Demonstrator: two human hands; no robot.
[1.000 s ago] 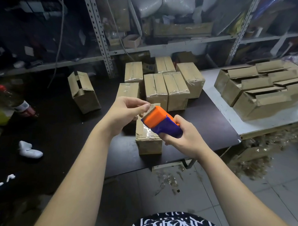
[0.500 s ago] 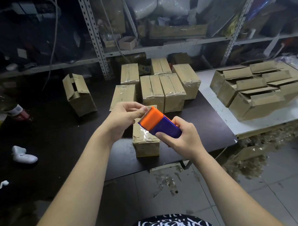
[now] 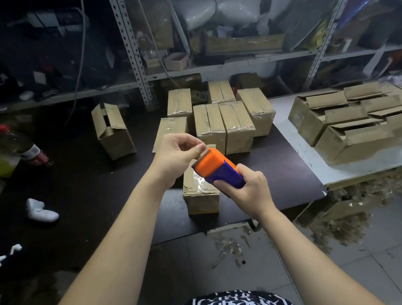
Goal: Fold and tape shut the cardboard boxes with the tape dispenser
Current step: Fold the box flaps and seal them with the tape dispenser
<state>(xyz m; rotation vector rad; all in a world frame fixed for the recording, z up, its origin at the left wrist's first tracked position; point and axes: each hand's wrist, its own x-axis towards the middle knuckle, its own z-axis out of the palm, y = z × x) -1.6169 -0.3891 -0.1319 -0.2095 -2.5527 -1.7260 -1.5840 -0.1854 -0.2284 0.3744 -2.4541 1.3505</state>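
My right hand (image 3: 248, 189) grips the orange and blue tape dispenser (image 3: 216, 169) above a taped cardboard box (image 3: 200, 195) at the dark table's near edge. My left hand (image 3: 177, 155) is at the dispenser's toothed end, thumb and fingers pinching at the tape end there; the clear tape itself is hard to see. Several taped boxes (image 3: 224, 124) stand together behind. One box with open flaps (image 3: 111, 130) sits to the left.
Untaped boxes with loose flaps (image 3: 351, 122) are piled on the white table (image 3: 309, 157) at right. A red-capped bottle (image 3: 19, 145) and a white object (image 3: 41, 211) lie on the dark table (image 3: 82, 179) at left. Metal shelving stands behind; tape scraps litter the floor.
Both hands with the dispenser have stayed above the near box, shifting only slightly. My left fingers have closed onto the dispenser's toothed edge.
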